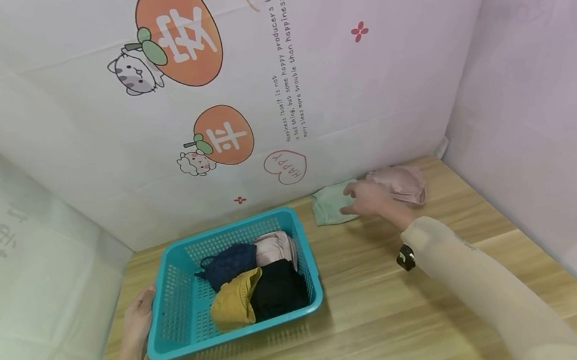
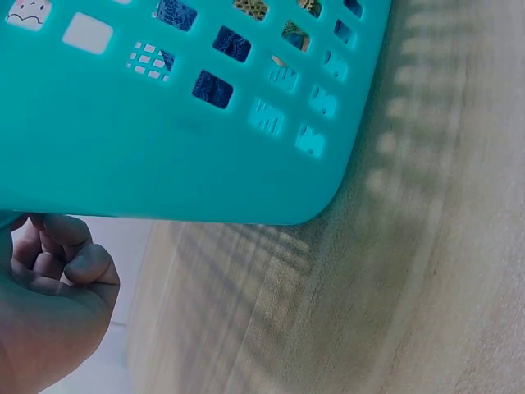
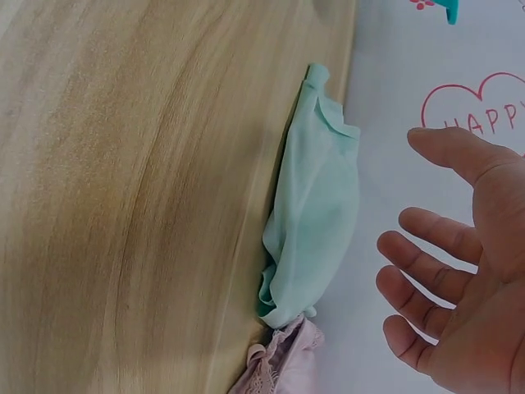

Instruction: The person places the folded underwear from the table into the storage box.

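My left hand (image 1: pixel 137 320) grips the left rim of a turquoise plastic basket (image 1: pixel 160 334); in the left wrist view its fingers (image 2: pixel 66 238) curl at the basket's edge. Inside the basket, towards its right, sit a navy garment (image 1: pixel 230 265), a pale pink one (image 1: pixel 275 246), a mustard one (image 1: pixel 232 307) and a black one (image 1: pixel 278 292). My right hand (image 1: pixel 371 198) hovers over a mint-green folded garment (image 1: pixel 330 205), fingers spread and apart from it in the right wrist view. A dusty-pink bra (image 1: pixel 405 182) lies just right of the mint-green garment.
The wooden tabletop (image 1: pixel 380 313) extends in front of the basket and to its right. White printed sheeting (image 1: pixel 331 90) rises along the back edge, with more sheeting (image 1: pixel 561 110) on the right and on the left (image 1: pixel 25 284).
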The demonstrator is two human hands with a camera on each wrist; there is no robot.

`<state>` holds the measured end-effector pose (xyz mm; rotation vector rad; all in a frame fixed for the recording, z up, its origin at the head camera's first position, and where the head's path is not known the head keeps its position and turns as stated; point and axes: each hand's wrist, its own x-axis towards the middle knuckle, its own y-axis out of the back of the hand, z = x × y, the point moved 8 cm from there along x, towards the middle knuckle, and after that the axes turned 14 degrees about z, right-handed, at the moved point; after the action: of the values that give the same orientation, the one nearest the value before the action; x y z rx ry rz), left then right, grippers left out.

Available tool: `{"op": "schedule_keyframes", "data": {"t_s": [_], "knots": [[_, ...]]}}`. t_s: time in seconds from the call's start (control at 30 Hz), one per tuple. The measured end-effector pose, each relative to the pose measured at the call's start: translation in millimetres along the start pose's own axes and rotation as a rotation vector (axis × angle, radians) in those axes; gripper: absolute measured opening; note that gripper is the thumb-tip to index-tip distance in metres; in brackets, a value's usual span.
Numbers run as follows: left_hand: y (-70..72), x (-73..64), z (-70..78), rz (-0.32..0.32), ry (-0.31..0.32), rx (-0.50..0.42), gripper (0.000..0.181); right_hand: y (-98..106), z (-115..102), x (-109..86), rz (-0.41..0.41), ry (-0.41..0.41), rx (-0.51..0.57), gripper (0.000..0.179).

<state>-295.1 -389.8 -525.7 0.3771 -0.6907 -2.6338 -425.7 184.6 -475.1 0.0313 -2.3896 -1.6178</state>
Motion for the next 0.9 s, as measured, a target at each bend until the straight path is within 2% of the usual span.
{"op": "schedule_keyframes", "data": {"t_s": [0.27, 0.9], "knots": [[0.7, -0.1, 2.6, 0.011, -0.021, 0.0, 0.083, -5, 4, 6.9, -0.014, -0.002, -0.008, 0.064], [-0.5, -1.1, 1.3, 0.004, -0.01, 0.004, 0.083, -11, 13, 14.2, -0.015, 0.009, -0.049, 0.068]]}}
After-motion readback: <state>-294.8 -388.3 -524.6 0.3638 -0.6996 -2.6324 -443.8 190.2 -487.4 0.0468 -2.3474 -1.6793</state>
